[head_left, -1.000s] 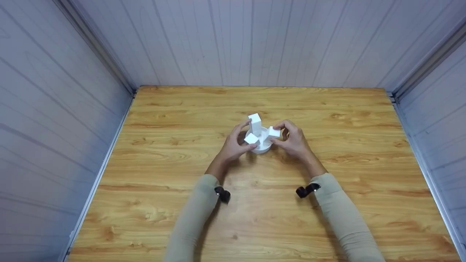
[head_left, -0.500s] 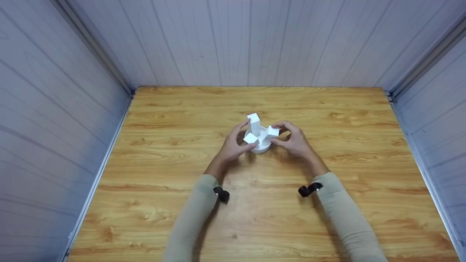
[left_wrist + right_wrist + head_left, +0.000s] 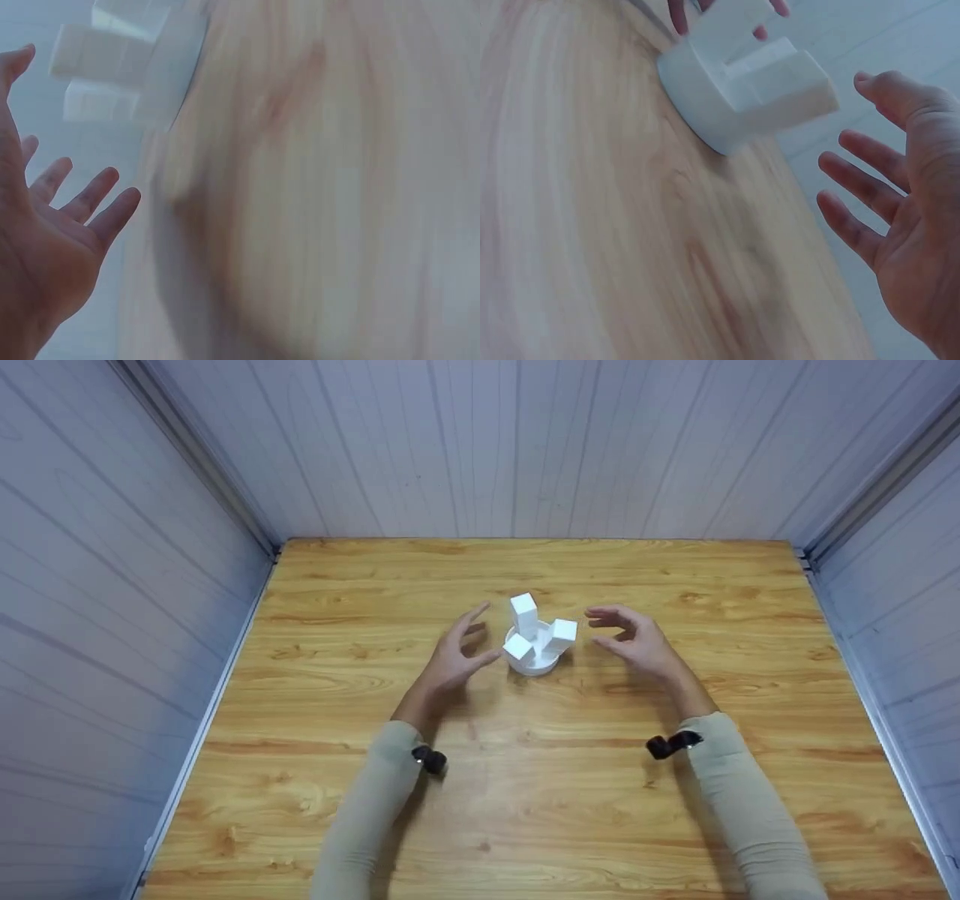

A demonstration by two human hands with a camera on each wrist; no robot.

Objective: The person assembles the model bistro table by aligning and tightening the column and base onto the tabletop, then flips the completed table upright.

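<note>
A small round white holder (image 3: pixel 533 662) stands at the middle of the wooden table (image 3: pixel 525 810). Three white rectangular blocks stick up out of it: a tall one (image 3: pixel 524 613), a short one (image 3: pixel 517 646) at the front left, and one (image 3: pixel 561 634) leaning right. My left hand (image 3: pixel 457 651) hovers just left of the holder, fingers spread and holding nothing. My right hand (image 3: pixel 630 636) hovers just right of it, fingers loosely bent and apart from the blocks. In the right wrist view the holder (image 3: pixel 705 90) and my open right hand (image 3: pixel 900 225) show blurred. In the left wrist view my left hand (image 3: pixel 52 240) is open.
Pale panelled walls (image 3: pixel 510 442) close in the table at the back and on both sides. Black wrist-camera mounts (image 3: pixel 431 760) sit at my cuffs. Bare wood lies all round the holder.
Both hands have let go of the holder and blocks and drawn outward and back, left hand to the left, right hand to the right. The holder has not moved.
</note>
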